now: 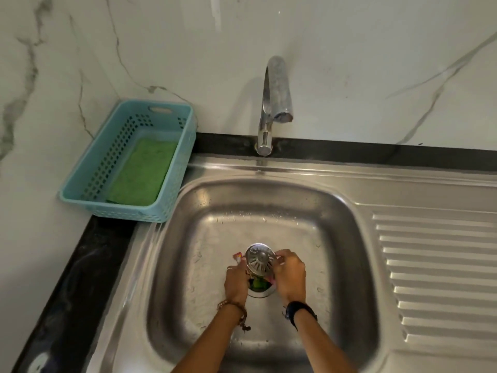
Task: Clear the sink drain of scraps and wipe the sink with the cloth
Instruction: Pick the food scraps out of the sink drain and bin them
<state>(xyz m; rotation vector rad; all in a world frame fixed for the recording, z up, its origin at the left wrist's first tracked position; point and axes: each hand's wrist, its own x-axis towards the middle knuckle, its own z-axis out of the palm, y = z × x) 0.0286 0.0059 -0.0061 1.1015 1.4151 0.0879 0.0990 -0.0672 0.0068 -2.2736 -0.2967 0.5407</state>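
Note:
A round metal drain strainer point(260, 261) is tilted up out of the drain opening point(262, 292) in the middle of the steel sink point(347, 254). My left hand point(236, 281) grips its left edge and my right hand point(290, 275) its right edge. Green scraps point(257, 284) show in the drain under the lifted strainer. A small red and white scrap point(237, 256) lies just left of the strainer. A green cloth point(141, 172) lies flat in the blue basket point(113, 149) at the back left.
A chrome tap point(271, 103) stands behind the sink, its spout over the basin's back. The ribbed draining board point(435, 275) fills the right side. Black counter point(72, 278) runs along the left, and the marble wall point(349, 63) is behind.

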